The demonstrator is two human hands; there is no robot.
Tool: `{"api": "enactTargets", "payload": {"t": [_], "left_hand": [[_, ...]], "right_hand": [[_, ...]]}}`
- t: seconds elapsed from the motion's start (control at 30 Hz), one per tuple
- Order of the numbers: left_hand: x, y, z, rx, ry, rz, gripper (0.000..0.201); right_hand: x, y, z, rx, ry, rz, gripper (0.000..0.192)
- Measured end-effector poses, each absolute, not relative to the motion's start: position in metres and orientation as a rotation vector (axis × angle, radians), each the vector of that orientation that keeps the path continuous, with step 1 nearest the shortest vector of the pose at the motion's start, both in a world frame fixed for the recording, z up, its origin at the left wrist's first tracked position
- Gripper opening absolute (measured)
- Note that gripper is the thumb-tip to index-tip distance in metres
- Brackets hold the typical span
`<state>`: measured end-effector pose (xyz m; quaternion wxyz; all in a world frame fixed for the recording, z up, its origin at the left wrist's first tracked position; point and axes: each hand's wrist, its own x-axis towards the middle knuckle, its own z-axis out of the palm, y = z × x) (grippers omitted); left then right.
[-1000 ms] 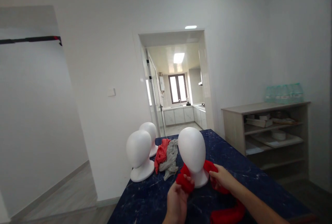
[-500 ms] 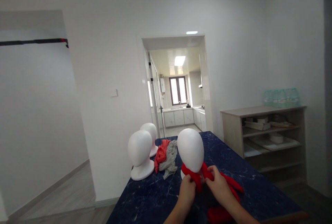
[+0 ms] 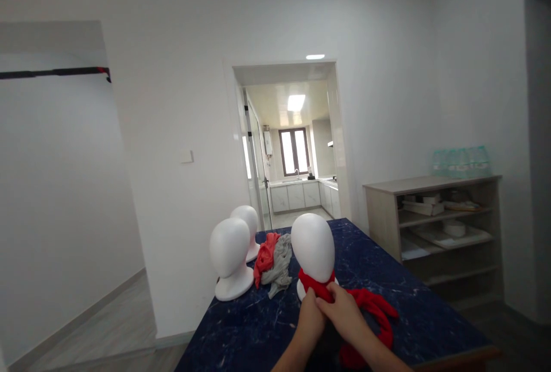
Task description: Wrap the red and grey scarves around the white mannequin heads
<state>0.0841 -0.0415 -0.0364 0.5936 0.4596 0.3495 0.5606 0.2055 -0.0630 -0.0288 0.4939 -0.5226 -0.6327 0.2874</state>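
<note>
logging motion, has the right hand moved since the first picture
Yes: the right hand moved left, from beside the right head to in front of it.

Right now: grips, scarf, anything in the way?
Left grip and right grip at red scarf, pinch partly hidden. Scarf across neck front of white mannequin head, a length trailing right on blue table. Coral cloth, gray cloth left, apart from both grips.

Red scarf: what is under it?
The red scarf lies partly on the blue table. At the rightmost white head, some base shows beside it; the neck is hidden by scarf, left hand and right hand.
</note>
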Motion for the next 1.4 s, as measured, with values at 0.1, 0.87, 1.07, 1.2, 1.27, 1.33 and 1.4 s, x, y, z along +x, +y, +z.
{"api": "enactTargets", "payload": {"t": [0.1,0.87,1.07,1.2,1.27,1.33,1.4], "left_hand": [[0.086,-0.038,-0.036,1.231,0.924,1.349,0.027],[0.064,-0.045,-0.033,0.776,0.701,1.151,0.040],[0.066,-0.048,-0.031,0.762,0.698,1.159,0.043],[0.067,-0.049,-0.035,0.731,0.659,1.169,0.042],[0.069,-0.048,-0.038,0.713,0.649,1.174,0.045],[0.069,-0.048,-0.038,0.690,0.656,1.178,0.049],[0.069,-0.049,-0.037,0.667,0.653,1.171,0.051]], "right_hand": [[0.212,-0.051,-0.031,-1.304,-1.538,0.665,0.014],[0.227,-0.083,-0.052,-1.238,-1.890,0.283,0.052],[0.220,-0.097,-0.050,-1.178,-1.681,0.361,0.039],[0.230,-0.116,-0.043,-1.105,-1.673,0.467,0.019],[0.240,-0.122,-0.041,-1.074,-1.664,0.572,0.022],[0.254,-0.124,-0.037,-1.068,-1.618,0.767,0.029],[0.272,-0.124,-0.031,-1.059,-1.584,1.015,0.042]]}}
